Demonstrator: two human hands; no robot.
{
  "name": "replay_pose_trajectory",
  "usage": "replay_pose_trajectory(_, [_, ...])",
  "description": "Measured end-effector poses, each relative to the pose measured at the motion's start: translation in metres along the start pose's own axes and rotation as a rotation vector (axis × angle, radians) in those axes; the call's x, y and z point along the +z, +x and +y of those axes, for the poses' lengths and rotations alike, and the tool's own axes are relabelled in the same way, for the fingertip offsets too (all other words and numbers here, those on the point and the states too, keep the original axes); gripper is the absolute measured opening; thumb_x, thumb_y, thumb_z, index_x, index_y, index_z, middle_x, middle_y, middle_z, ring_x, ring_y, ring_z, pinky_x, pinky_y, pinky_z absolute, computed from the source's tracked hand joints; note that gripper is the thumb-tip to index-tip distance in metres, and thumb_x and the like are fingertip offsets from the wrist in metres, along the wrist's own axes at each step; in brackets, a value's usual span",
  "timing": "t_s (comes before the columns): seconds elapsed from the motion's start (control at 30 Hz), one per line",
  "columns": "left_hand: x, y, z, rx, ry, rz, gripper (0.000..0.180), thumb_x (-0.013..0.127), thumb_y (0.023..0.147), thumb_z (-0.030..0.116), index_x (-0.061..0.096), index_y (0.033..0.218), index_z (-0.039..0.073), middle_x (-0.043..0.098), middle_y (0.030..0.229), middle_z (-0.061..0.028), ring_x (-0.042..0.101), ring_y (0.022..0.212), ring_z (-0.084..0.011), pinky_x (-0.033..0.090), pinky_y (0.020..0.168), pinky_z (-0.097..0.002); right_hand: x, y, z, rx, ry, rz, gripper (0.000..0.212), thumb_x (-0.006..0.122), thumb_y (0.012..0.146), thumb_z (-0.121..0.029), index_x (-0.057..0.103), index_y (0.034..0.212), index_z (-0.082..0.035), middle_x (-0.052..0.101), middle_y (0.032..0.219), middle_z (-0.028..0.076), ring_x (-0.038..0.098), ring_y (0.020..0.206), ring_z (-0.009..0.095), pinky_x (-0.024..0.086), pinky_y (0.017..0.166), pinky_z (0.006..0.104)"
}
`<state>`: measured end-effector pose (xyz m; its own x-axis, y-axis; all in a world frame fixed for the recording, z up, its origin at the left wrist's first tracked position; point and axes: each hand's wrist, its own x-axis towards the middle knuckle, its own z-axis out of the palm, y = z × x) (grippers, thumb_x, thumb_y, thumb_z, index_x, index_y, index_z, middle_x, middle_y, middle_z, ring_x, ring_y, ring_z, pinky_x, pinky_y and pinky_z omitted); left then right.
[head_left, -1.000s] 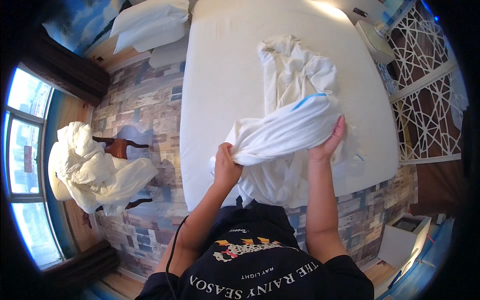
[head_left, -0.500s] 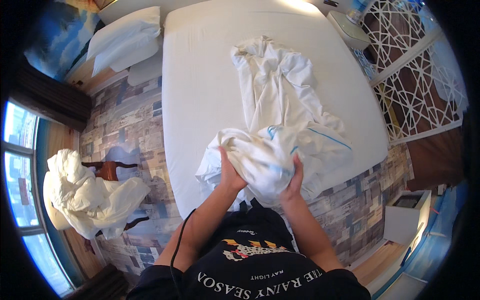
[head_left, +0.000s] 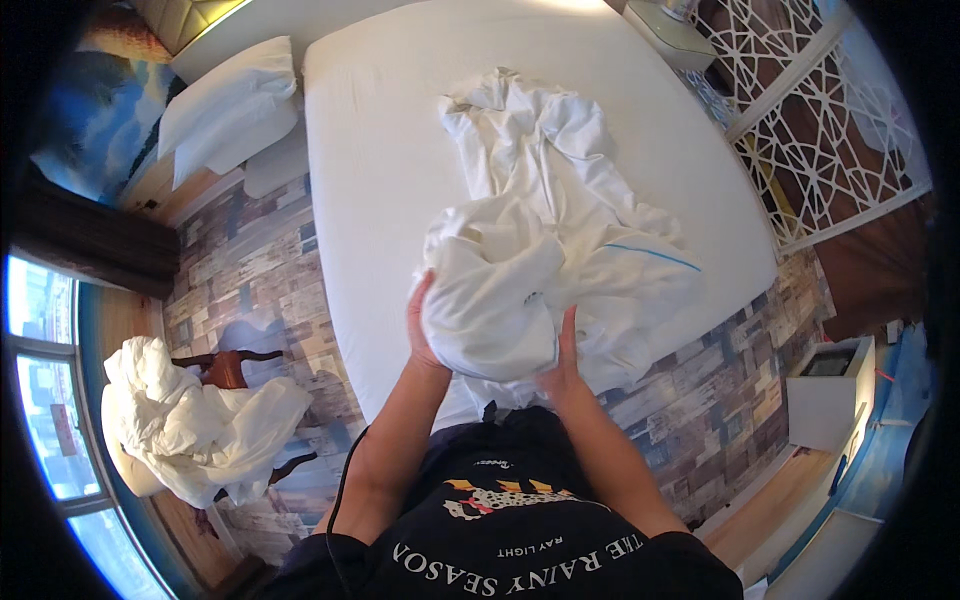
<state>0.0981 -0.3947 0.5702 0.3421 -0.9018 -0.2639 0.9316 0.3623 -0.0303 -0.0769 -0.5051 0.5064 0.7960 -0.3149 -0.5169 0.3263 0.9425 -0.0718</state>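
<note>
White cloth (head_left: 490, 290): gathered into a rounded bundle between my two hands, over the near part of the bed (head_left: 370, 150), just in front of my body. My left hand (head_left: 425, 325) is part-open and cupped along the bundle's left side, supporting it. My right hand (head_left: 562, 362) is at the near right edge, one digit upright against the cloth, the rest partly hidden; it too is part-open and has hold of the bundle.

Beyond the bundle, a long crumpled length of white fabric (head_left: 540, 160) lies toward the far end of the bed; to the right, a fold bears a blue stripe (head_left: 655, 256). Cannot tell whether bundle and length are one piece.

Surroundings: pillow (head_left: 225, 110) left of the bed's far end; chair (head_left: 228, 370) on the patterned floor (head_left: 260, 270) at left, rumpled white bedding (head_left: 180, 420) heaped over it; white lattice screen (head_left: 830, 120) at right.
</note>
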Motion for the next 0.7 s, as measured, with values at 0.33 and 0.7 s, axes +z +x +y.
replay_pose_trajectory(0.33, [-0.070, -0.077, 0.062, 0.509, 0.074, 0.028, 0.055, 0.046, 0.093, 0.040, 0.044, 0.134, 0.003, 0.052, 0.131, -0.0180, 0.051, 0.117, -0.0359, 0.039, 0.102, -0.0509, 0.089, 0.059, 0.023, 0.145, -0.272, -0.168, 0.037, 0.062, 0.084, -0.022, 0.058, 0.115, -0.001, 0.063, 0.114, 0.015, 0.060, 0.106, 0.028, 0.046, 0.097, 0.0426])
replay_pose_trajectory(0.7, [-0.086, -0.035, -0.041, -0.089, -0.204, 0.135, 0.058, 0.037, 0.097, 0.045, 0.035, 0.140, 0.006, 0.040, 0.143, -0.0144, 0.038, 0.131, -0.0338, 0.026, 0.111, -0.0497, 0.079, -0.025, -0.069, -0.764, -0.529, -0.180, 0.048, 0.052, 0.080, -0.017, 0.052, 0.125, 0.000, 0.055, 0.126, 0.016, 0.051, 0.118, 0.031, 0.040, 0.103, 0.0463])
